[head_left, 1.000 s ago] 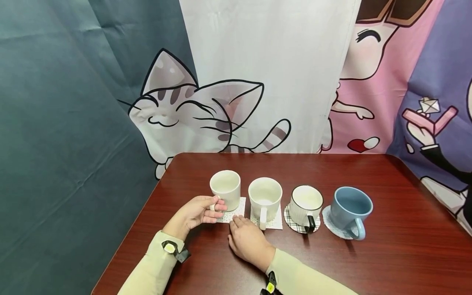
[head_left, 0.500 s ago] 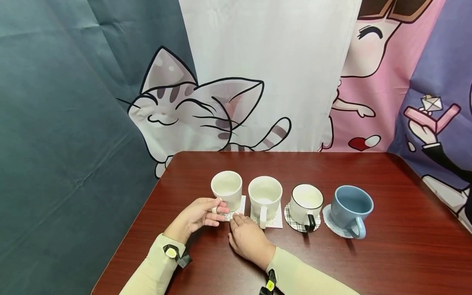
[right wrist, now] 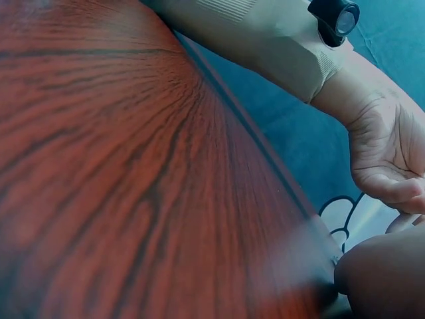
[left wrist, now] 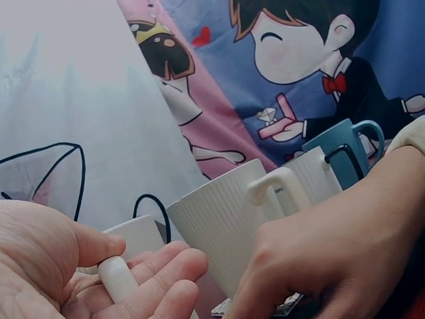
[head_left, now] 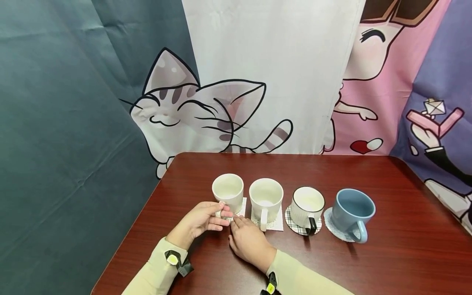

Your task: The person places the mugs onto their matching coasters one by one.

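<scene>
My left hand point(head_left: 203, 220) pinches the handle point(left wrist: 118, 279) of the leftmost white ribbed mug point(head_left: 228, 189) between thumb and fingers. The mug stands upright over a white speckled square coaster point(head_left: 242, 207), partly hidden by my hands. My right hand point(head_left: 251, 242) lies palm down, its fingertips at the front edge of that coaster. Just right of it, a second white ribbed mug point(head_left: 266, 196) rests on another square coaster point(head_left: 279, 222), handle facing front. In the right wrist view, the left hand point(right wrist: 392, 149) shows beyond the table edge.
Farther right, a white mug with a black rim point(head_left: 307, 203) stands on a round checked coaster point(head_left: 291, 223). A blue mug point(head_left: 352, 209) sits on a round pale blue coaster point(head_left: 333, 229). The reddish-brown wooden table point(head_left: 405, 229) extends to the right; printed curtains point(head_left: 302, 61) hang behind.
The left hand and the leftmost mug have shifted slightly right and toward the front, nearer the second mug. My right hand stays in place at the coaster.
</scene>
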The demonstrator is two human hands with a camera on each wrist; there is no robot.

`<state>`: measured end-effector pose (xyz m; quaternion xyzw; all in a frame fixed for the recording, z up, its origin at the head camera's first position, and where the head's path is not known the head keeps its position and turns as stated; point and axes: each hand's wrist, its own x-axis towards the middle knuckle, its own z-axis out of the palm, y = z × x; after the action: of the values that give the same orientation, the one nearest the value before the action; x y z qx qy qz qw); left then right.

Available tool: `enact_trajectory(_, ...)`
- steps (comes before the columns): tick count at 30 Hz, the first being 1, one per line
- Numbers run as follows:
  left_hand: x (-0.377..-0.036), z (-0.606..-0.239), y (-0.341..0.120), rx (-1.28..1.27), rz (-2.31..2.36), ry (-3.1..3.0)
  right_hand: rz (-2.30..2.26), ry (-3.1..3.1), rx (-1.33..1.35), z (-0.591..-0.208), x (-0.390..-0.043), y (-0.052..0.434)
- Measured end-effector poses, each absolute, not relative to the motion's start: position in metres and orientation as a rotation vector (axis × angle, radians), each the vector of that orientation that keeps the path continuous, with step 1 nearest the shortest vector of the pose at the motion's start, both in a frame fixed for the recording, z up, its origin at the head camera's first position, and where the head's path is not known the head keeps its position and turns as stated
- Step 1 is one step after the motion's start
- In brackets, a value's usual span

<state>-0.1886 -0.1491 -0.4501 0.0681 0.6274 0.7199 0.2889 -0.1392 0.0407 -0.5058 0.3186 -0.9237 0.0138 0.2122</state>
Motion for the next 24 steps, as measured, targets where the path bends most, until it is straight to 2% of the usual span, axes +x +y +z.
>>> enact_trajectory(15, -0.184, -0.446, -0.146, 0.184, 1.865, 1.773, 0.051, -2.602, 0.878, -0.504, -0.138, 0.041)
enact_trajectory(20, -0.186, -0.438, -0.148, 0.276, 1.607, 2.179, 0.104, -2.633, 0.869, -0.500, -0.136, 0.041)
enact_trajectory(24, -0.188, -0.416, -0.149, 0.289, 1.160, 2.704, 0.208, -2.614, 0.937, -0.481, -0.134, 0.044)
